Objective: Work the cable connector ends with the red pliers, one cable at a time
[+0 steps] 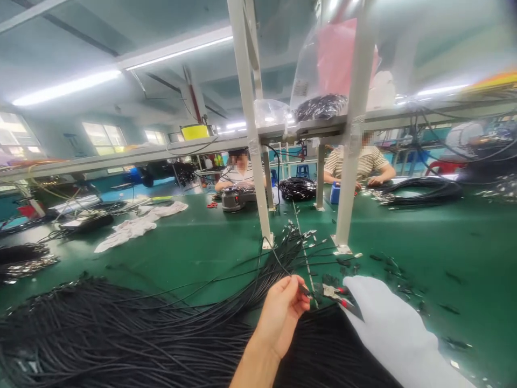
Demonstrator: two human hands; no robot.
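My left hand [285, 302] is bare and pinches the end of a black cable [278, 260] above the green bench. Close to its right, my right hand [374, 307], in a white glove, grips cutting pliers [332, 291] with red and black handles. The jaws of the pliers point left, near the cable end; whether they touch it I cannot tell. A large pile of black cables [121, 328] spreads across the bench at the front left. From it a bundle of cables [278, 261] runs to the middle, with metal connectors at its far end.
White metal posts [347, 210] hold up a shelf [226, 143] over the green bench [194, 237]. Small black and silver scraps [398, 275] lie at the right. A white cloth [141, 224] lies at the left. Two people [357, 161] sit across the bench, near coiled cables [420, 191].
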